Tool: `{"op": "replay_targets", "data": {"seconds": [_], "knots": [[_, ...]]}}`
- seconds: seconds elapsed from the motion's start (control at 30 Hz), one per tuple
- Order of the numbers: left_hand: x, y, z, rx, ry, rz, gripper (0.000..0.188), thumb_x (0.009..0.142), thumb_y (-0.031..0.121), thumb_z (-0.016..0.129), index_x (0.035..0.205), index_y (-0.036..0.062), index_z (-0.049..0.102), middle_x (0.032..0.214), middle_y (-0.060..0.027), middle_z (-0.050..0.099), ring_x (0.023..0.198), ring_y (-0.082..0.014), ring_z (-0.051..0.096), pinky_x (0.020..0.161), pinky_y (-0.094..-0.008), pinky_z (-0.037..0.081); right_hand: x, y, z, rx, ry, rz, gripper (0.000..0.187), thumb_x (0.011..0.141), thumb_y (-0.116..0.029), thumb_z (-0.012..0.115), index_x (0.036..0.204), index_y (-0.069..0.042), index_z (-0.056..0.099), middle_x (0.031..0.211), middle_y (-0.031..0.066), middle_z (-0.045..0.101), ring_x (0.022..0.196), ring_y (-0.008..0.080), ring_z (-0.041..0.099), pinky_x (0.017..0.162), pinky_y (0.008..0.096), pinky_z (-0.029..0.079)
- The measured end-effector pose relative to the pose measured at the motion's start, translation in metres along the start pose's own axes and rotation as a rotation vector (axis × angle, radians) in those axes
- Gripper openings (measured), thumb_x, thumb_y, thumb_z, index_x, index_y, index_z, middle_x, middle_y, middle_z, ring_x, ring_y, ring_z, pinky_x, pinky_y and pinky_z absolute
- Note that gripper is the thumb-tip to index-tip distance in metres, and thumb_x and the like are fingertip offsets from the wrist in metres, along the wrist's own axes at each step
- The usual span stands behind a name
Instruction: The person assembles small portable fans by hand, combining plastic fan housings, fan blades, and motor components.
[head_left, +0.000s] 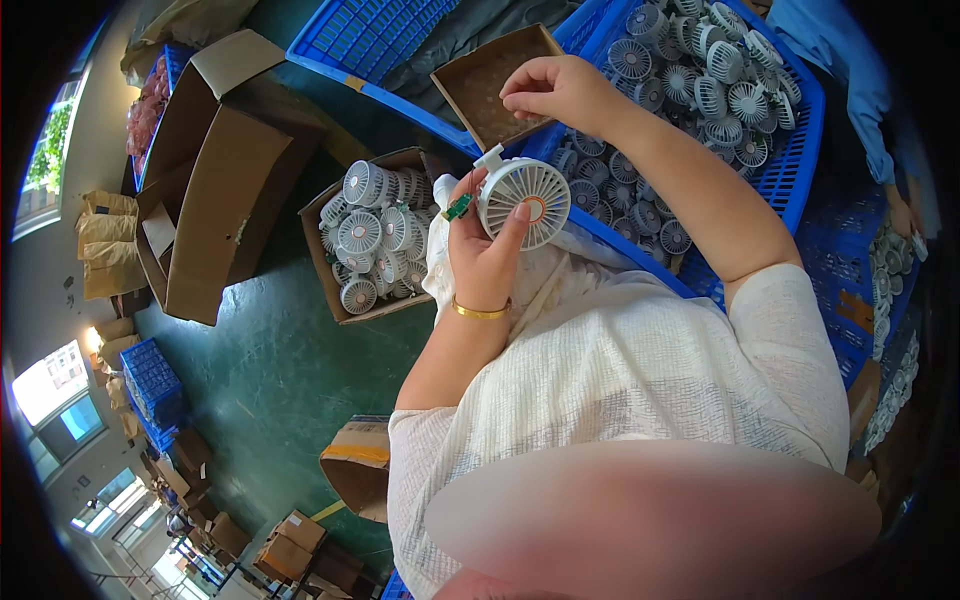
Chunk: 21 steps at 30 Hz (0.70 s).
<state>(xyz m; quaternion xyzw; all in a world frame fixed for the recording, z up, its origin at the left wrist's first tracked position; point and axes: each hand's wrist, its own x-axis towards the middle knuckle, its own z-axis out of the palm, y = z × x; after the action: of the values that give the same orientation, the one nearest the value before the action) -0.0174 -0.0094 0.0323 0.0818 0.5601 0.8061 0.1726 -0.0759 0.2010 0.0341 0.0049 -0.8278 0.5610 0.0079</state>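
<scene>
My left hand (pixel 482 262) grips a small white fan (pixel 528 215), its thumb on the round grille near the orange-ringed hub. Beside the grille, a green circuit board (pixel 458 207) hangs at my left fingers. My right hand (pixel 565 95) is over the edge of a shallow cardboard box (pixel 447 82) with small pieces in it that are too tiny to name. The right fingers are curled and pinched together; whatever may be between them is hidden.
A blue crate (pixel 805 150) full of similar fans stands at the right. More fans lie in a cardboard box (pixel 365 312) left of my left hand. A blue basket (pixel 340 40) holds dark cloth. At far right a co-worker's blue sleeve (pixel 835 60) and hand (pixel 903 215) show.
</scene>
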Motion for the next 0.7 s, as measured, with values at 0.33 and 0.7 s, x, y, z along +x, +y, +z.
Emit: {"op": "replay_targets", "data": {"seconds": [0.33,0.7], "knots": [[-0.004,-0.002,0.003,0.02,-0.103,-0.014,0.057,0.077,-0.003,0.066,0.126,-0.0004,0.038,0.118,-0.0109,0.049,0.104,-0.0172,0.053,0.088,-0.0288,0.045,-0.062,-0.028,0.002,0.347,-0.032,0.002,0.015,0.082,-0.002,0.062,0.097,-0.001,0.065,0.091,0.0061,0.065,0.084,0.0112,0.062,0.076,0.0219,0.05],[-0.005,-0.002,0.002,0.037,-0.128,0.009,0.055,0.076,-0.003,0.067,0.125,-0.001,0.041,0.114,-0.0103,0.053,0.102,-0.0168,0.055,0.087,-0.0285,0.046,-0.067,-0.031,0.003,0.291,-0.052,-0.042,0.013,0.082,-0.004,0.062,0.095,0.0,0.066,0.088,0.0045,0.064,0.081,0.0099,0.061,0.071,0.0202,0.049]]}}
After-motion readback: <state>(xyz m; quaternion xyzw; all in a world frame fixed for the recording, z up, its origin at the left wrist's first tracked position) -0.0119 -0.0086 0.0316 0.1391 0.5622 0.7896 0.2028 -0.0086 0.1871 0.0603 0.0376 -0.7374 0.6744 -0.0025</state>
